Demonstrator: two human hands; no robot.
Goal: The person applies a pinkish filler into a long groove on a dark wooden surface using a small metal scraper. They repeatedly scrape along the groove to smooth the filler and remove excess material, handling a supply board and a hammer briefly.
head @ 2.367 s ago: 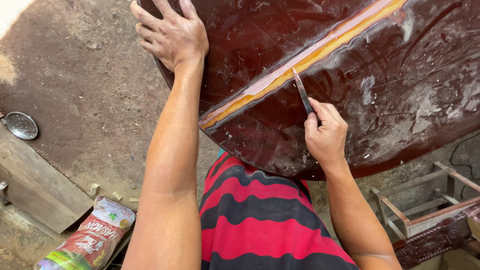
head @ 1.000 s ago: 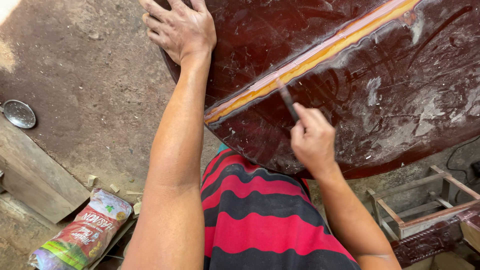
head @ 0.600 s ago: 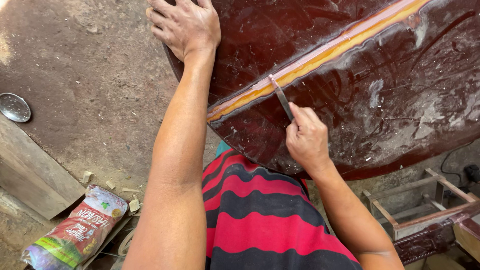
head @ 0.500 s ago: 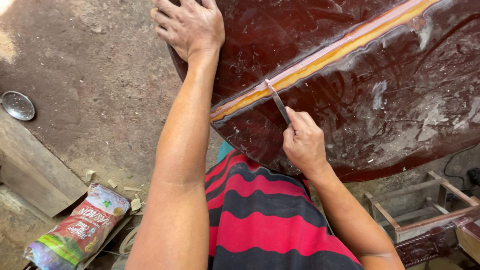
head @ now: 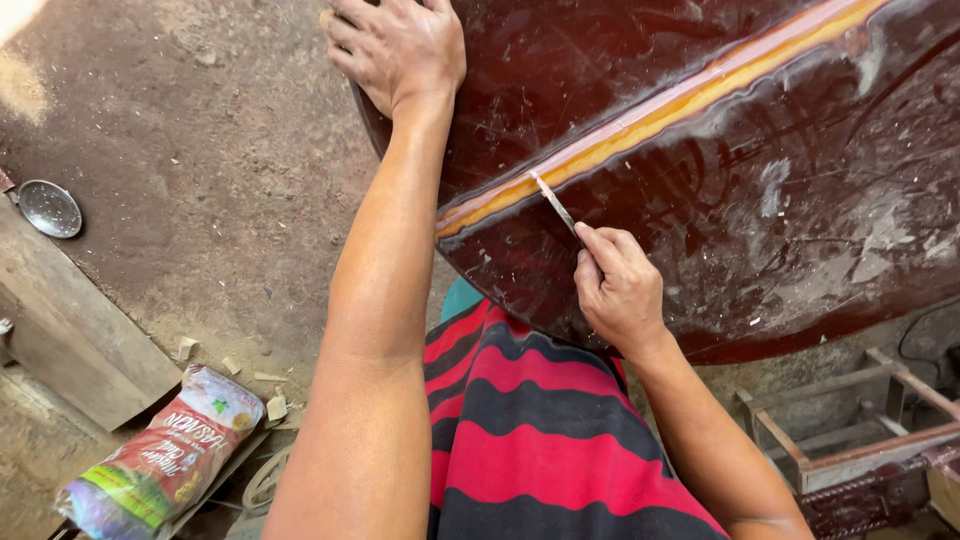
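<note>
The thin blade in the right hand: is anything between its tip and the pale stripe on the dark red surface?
Nothing visible. The right hand holds the thin blade, and its tip already lies at the pale stripe. The left hand rests apart, at the surface's edge.

- Round metal dish (head: pixel 50 208), on the dirt floor (head: pixel 200 180) to my left.
- Printed plastic bag (head: pixel 160 455), lying beside my red-and-black striped garment (head: pixel 540 440).
- Wooden plank (head: pixel 75 335), near the bag.
- Wooden frame (head: pixel 850 420), lower right.

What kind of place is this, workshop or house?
Most likely an informal woodworking or furniture workshop, probably open-air: a bare dirt floor, wood offcuts lying on it, a dark red lacquered round tabletop being worked with a thin blade, and a bare wooden frame alongside.
</note>
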